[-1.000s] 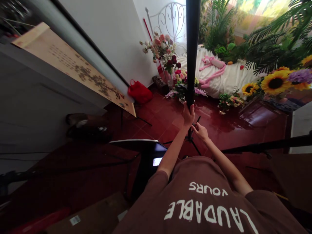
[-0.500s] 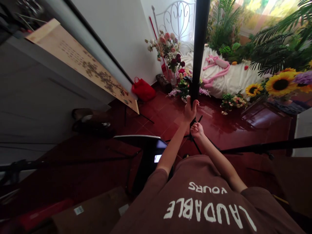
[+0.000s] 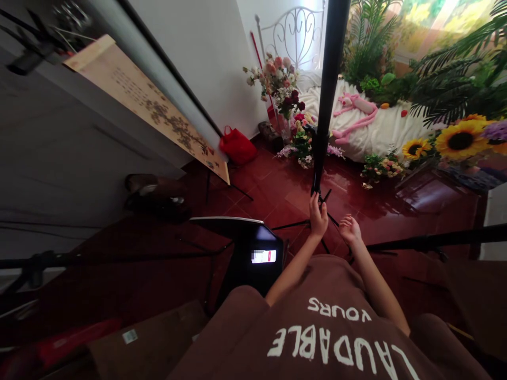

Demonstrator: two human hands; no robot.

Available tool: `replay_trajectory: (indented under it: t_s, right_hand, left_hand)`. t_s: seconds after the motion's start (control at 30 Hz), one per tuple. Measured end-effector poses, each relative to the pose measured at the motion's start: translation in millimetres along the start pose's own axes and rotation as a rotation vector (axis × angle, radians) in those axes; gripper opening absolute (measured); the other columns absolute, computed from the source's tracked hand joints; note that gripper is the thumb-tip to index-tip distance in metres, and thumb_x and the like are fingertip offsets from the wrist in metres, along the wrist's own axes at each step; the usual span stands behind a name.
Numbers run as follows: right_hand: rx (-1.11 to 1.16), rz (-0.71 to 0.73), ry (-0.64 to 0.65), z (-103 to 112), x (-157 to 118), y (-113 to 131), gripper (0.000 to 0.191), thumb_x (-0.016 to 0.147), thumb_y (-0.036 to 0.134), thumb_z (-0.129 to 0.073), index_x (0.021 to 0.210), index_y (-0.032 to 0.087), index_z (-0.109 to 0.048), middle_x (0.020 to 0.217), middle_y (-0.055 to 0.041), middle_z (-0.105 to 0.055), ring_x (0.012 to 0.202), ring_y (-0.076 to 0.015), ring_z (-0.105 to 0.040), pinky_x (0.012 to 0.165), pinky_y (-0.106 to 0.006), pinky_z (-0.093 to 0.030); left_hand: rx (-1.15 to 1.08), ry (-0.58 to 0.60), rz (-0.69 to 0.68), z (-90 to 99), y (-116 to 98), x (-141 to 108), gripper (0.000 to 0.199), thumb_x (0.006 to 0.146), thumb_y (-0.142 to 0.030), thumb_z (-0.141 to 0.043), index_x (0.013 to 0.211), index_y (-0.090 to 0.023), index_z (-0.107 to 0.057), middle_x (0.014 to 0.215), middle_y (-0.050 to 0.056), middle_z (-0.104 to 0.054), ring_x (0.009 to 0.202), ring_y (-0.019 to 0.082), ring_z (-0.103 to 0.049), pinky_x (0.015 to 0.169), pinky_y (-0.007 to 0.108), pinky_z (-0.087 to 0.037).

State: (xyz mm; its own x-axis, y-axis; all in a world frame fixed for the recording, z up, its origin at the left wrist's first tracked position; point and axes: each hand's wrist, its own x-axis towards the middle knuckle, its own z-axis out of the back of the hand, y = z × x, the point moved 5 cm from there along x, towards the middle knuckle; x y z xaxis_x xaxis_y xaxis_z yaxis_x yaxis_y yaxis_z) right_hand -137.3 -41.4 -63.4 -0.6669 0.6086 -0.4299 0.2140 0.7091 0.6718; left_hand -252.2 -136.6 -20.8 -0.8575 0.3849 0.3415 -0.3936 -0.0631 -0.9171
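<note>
A tall black stand [image 3: 327, 89] on spread tripod legs rises in front of me, its upper end out of view. My left hand [image 3: 318, 219] is closed on the lower part of its pole, fingers on one side and thumb on the other. The hand partly hides the pole's foot. Just right of the stand, my right hand [image 3: 350, 230] hangs in the air, apart from the pole. Its fingers are loosely bent, and I see nothing in them.
A black chair [image 3: 241, 272] with a lit phone [image 3: 263, 256] stands at left. Beyond it are a scroll painting [image 3: 158, 111] and a red bag [image 3: 237, 145]. Flowers [image 3: 303, 140], a draped bed [image 3: 380, 129] and sunflowers [image 3: 457, 138] lie ahead. Another black pole [image 3: 435, 240] reaches in from the right.
My left hand has slid down the pole to its lower part. My right hand has moved away from the stand to the right, its fingers loosening. More of the phone now shows.
</note>
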Motion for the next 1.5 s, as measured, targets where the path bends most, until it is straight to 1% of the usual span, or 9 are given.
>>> replay_trajectory:
  t_s: [0.27,0.43,0.63,0.7,0.8,0.93,1.17,1.4,1.5]
  right_hand:
    - [0.087,0.296,-0.292,131,-68,43,0.024,0.070,0.020,-0.049,0.054,0.026,-0.033,0.050,0.0078,-0.026,0.039,-0.0097,-0.023,0.037,-0.024,-0.029]
    - [0.212,0.422,-0.377,174,-122,75,0.023,0.076,0.019,-0.048,0.057,0.025,-0.037,0.051,0.0063,-0.032,0.039,-0.0088,-0.025,0.035,-0.021,-0.028]
    - [0.255,0.423,-0.196,166,-160,134,0.028,0.085,0.030,-0.054,0.063,0.022,-0.039,0.053,0.0070,-0.038,0.039,-0.0062,-0.028,0.031,-0.016,-0.024]
    - [0.203,0.380,-0.171,161,-162,145,0.030,0.084,0.039,-0.058,0.066,0.022,-0.042,0.052,0.0072,-0.041,0.038,-0.0050,-0.028,0.031,-0.015,-0.021]
    - [-0.061,0.353,-0.316,166,-165,155,0.035,0.080,0.051,-0.062,0.071,0.021,-0.044,0.054,0.0062,-0.049,0.037,-0.0043,-0.031,0.031,-0.016,-0.015]
    - [-0.485,0.371,-0.435,179,-172,172,0.040,0.074,0.056,-0.067,0.079,0.022,-0.048,0.056,0.0068,-0.052,0.039,-0.0048,-0.035,0.035,-0.017,-0.019]
    - [-0.970,0.355,-0.247,180,-177,208,0.039,0.073,0.055,-0.069,0.080,0.020,-0.053,0.061,0.0049,-0.053,0.051,-0.0080,-0.041,0.048,-0.022,-0.030]
    - [-1.713,0.809,-0.615,169,-189,201,0.017,0.091,0.029,-0.051,0.078,0.022,-0.059,0.073,-0.0029,-0.057,0.068,-0.0149,-0.050,0.057,-0.025,-0.035]
    - [-1.865,0.920,-0.656,165,-196,192,0.022,0.092,0.017,-0.044,0.089,0.024,-0.065,0.080,-0.0059,-0.060,0.076,-0.0169,-0.054,0.062,-0.026,-0.041]
  left_hand:
    - [0.033,0.035,0.064,-36.9,-22,-35,0.052,0.094,-0.040,-0.040,0.142,-0.020,-0.035,0.158,0.018,-0.009,0.145,0.028,-0.024,0.117,0.047,-0.026]
    - [-0.089,0.255,0.095,-79.1,-51,-59,0.052,0.095,-0.041,-0.040,0.142,-0.021,-0.033,0.153,0.018,-0.023,0.142,0.026,-0.031,0.115,0.044,-0.030]
    - [-0.461,0.874,-0.129,-164.1,-120,-91,0.044,0.097,-0.043,-0.036,0.134,-0.020,-0.043,0.132,0.013,-0.055,0.125,0.019,-0.051,0.110,0.040,-0.037]
    - [-0.532,0.990,-0.211,-188.7,-142,-100,0.045,0.096,-0.044,-0.038,0.133,-0.021,-0.044,0.132,0.012,-0.054,0.125,0.019,-0.051,0.109,0.038,-0.038]
    - [-0.557,1.087,-0.243,-217.9,-161,-113,0.045,0.095,-0.046,-0.037,0.130,-0.020,-0.046,0.120,0.011,-0.060,0.111,0.018,-0.058,0.100,0.035,-0.044]
    - [-0.530,1.108,-0.202,-237.8,-162,-125,0.041,0.096,-0.046,-0.035,0.120,-0.017,-0.051,0.093,0.007,-0.063,0.082,0.014,-0.059,0.080,0.029,-0.048]
    - [-0.529,0.973,-0.170,-243.1,-156,-134,0.037,0.096,-0.047,-0.034,0.111,-0.018,-0.051,0.086,0.005,-0.060,0.074,0.012,-0.055,0.074,0.026,-0.045]
    - [-0.502,0.904,-0.154,-245.1,-156,-139,0.040,0.095,-0.054,-0.032,0.104,-0.019,-0.050,0.083,0.004,-0.056,0.072,0.013,-0.054,0.071,0.026,-0.044]
    - [-0.513,0.888,-0.147,-245.1,-155,-140,0.041,0.094,-0.056,-0.033,0.104,-0.020,-0.050,0.084,0.004,-0.057,0.072,0.013,-0.054,0.071,0.026,-0.044]
